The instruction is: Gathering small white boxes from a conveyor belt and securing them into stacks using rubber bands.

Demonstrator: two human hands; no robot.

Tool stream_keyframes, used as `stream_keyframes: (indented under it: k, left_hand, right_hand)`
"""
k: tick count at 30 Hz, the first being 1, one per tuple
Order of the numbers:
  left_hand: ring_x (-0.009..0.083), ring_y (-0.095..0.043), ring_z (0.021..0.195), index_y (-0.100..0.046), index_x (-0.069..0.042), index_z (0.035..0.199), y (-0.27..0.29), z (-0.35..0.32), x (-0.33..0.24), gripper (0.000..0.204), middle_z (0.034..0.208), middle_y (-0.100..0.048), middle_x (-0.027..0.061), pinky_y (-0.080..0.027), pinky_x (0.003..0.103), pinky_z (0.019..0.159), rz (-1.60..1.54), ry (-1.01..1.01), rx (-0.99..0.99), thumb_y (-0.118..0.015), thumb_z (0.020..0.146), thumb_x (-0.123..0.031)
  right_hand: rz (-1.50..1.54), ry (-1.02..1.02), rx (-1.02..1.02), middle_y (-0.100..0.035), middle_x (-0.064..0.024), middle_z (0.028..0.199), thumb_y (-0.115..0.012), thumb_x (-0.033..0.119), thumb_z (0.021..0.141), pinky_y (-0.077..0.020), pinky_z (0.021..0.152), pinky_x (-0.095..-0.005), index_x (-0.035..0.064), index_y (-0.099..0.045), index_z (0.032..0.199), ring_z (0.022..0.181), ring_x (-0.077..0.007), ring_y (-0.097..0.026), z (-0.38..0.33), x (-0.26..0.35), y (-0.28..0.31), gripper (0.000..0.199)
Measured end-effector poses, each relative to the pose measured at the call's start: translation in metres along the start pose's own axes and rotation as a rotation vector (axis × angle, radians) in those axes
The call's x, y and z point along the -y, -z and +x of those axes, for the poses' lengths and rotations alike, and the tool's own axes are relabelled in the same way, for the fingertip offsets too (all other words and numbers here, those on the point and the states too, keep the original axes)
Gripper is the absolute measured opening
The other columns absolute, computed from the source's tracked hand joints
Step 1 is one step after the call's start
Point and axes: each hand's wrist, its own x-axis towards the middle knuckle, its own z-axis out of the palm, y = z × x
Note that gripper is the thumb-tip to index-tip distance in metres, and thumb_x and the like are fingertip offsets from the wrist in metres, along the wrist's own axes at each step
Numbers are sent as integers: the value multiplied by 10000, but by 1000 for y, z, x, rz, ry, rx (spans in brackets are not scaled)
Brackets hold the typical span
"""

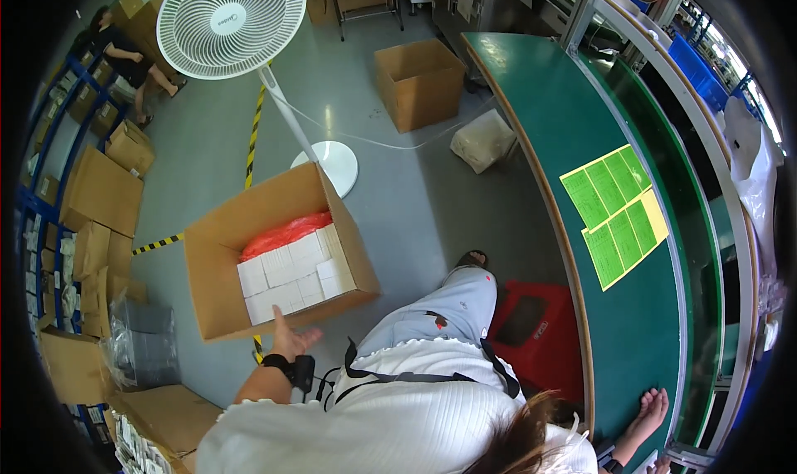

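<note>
My left hand (292, 339) is open, fingers apart, at the near rim of a big open cardboard box (217, 254). It has a black band with a dark device at the wrist. Inside the box lie rows of small white boxes (286, 273), with a crumpled red plastic bag (286, 232) behind them. Far to the right, my right hand (652, 409) rests on the green workbench (531, 92), its fingers curled in and nothing seen in them. Farther along that bench lie green label sheets (614, 192) on a yellow backing.
A white standing fan (332, 165) is behind the box, its cable trailing right. An empty carton (419, 88) and a whitish bundle (483, 140) stand on the floor. A red stool (540, 337) is beside my leg. Shelves and cartons (104, 192) line the left, where a person (124, 55) is.
</note>
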Motion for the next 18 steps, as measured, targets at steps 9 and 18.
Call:
stream_keyframes:
  k: [9,18]
  left_hand:
    - [416,-240,1242,-39,129,1316,-57,-44,19,1278,1334,-211,331,-203,516,1012,803,149,437,-389,573,-851]
    - [225,-549,939,-519,3,1118,-103,-165,75,710,1077,-570,149,-438,394,782,1675,31,292,-484,743,-599]
  right_hand:
    - [98,-38,-14,-590,-103,887,-474,120,893,-499,636,-195,-25,-477,1115,721,-123,-581,-6,5,-6,265]
    - [108,71,59,-575,-104,877,-454,106,899,-482,616,-206,-34,-453,1108,710,-124,-566,-14,8,-17,252]
